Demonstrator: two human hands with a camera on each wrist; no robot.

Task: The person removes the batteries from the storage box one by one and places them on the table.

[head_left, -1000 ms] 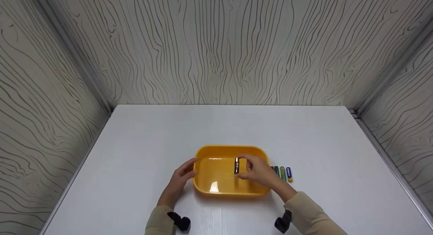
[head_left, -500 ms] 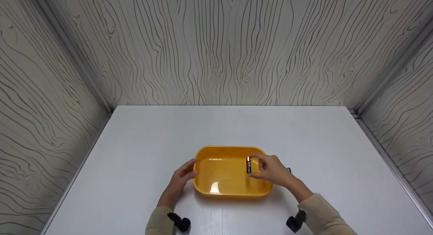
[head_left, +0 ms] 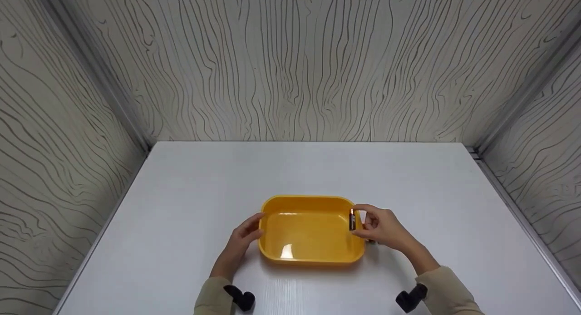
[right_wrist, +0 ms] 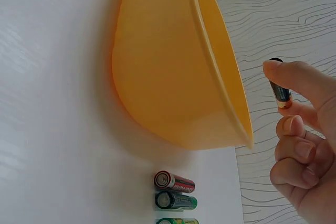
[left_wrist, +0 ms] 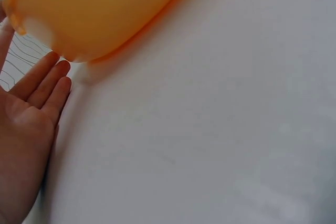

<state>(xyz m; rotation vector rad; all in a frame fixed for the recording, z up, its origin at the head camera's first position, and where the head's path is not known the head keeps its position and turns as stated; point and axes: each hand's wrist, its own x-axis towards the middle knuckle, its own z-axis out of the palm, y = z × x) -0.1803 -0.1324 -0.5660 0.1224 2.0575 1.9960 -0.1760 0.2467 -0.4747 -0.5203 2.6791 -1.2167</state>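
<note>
A yellow plastic tray [head_left: 311,262] stands on the white table. My left hand [head_left: 238,243] touches its left end; in the left wrist view the fingers [left_wrist: 44,77] are fairly straight against the tray's outer wall. My right hand [head_left: 386,228] pinches a dark battery [head_left: 352,220] by its two ends between thumb and index finger. The battery appears over the tray's right rim in the head view, and the right wrist view has it [right_wrist: 280,85] above the rim. The other right fingers are curled inward and hold nothing.
Beside the tray's right end lie a red battery [right_wrist: 175,181], a dark green battery [right_wrist: 177,201] and a green-yellow one [right_wrist: 178,221], cut off by the frame. My right hand mostly hides them in the head view. Wood-patterned panels [head_left: 290,65] surround the table.
My right hand has moved right with the battery, from above the tray's middle to its right rim. It now covers most of the table batteries. My left hand has stayed in place.
</note>
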